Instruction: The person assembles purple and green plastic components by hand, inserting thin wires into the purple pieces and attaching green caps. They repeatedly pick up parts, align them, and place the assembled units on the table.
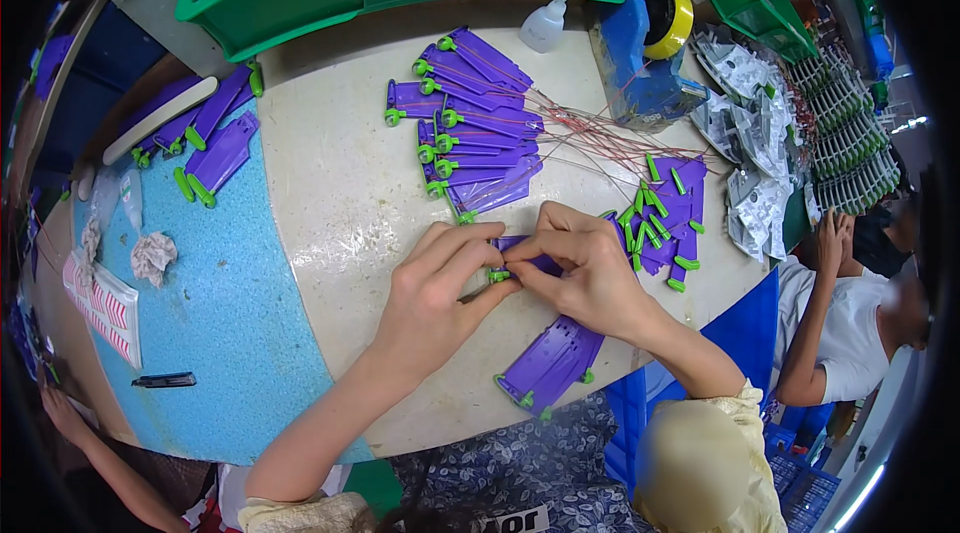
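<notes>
Near the middle of the table, both hands meet at a purple plastic piece (pixel 512 242) with a small green part (pixel 498 275) at its end. My left hand (pixel 440 283) pinches the green end between thumb and fingers. My right hand (pixel 585 268) grips the piece from the other side, its fingertips close to the left ones and hiding much of it. Beyond the hands lies a fanned pile of purple pieces (pixel 490 168) with green ends and thin red wires. More purple pieces (pixel 550 363) are stacked by the near edge. Right of my hands, loose green parts (pixel 655 203) rest over purple pieces.
A green bin (pixel 300 8) spans the back beside a white squeeze bottle (pixel 543 28) and a blue tape dispenser (pixel 640 73). Grey-white parts (pixel 745 123) pile up at right. A blue mat (pixel 230 303) holds a crumpled tissue (pixel 154 258). Other people (pixel 845 323) sit nearby.
</notes>
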`<control>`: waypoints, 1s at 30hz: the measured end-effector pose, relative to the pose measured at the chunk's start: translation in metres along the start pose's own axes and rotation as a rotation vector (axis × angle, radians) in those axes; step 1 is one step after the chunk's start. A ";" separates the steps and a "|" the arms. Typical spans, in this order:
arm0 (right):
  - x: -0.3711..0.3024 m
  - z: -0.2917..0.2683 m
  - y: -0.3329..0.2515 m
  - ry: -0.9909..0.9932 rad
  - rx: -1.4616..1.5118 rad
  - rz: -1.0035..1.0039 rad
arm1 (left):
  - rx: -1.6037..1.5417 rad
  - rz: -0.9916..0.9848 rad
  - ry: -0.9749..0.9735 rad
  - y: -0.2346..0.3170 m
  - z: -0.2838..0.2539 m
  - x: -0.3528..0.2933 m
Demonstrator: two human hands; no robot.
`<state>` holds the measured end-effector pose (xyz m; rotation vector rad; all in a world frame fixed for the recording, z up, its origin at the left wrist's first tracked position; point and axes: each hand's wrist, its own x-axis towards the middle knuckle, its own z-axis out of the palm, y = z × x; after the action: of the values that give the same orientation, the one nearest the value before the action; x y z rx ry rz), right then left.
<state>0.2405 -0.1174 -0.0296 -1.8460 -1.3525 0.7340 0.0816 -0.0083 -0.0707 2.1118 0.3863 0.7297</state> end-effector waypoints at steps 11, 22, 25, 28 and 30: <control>-0.005 0.003 0.013 -0.009 -0.047 -0.222 | -0.078 -0.024 -0.042 0.000 0.000 -0.002; 0.008 -0.002 -0.002 0.093 -0.162 0.079 | 0.165 0.051 -0.004 0.005 0.000 0.000; 0.012 -0.005 0.003 0.221 -0.277 0.150 | 0.249 0.231 -0.067 -0.003 -0.008 0.007; 0.009 -0.010 0.004 0.207 -0.251 0.167 | 0.203 0.348 -0.173 -0.008 -0.008 0.017; 0.003 -0.015 0.008 0.204 -0.429 -0.018 | 0.192 0.356 -0.220 -0.007 -0.007 0.022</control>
<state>0.2575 -0.1192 -0.0279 -2.1657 -1.4685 0.2437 0.0941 0.0116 -0.0651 2.4478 -0.0456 0.6698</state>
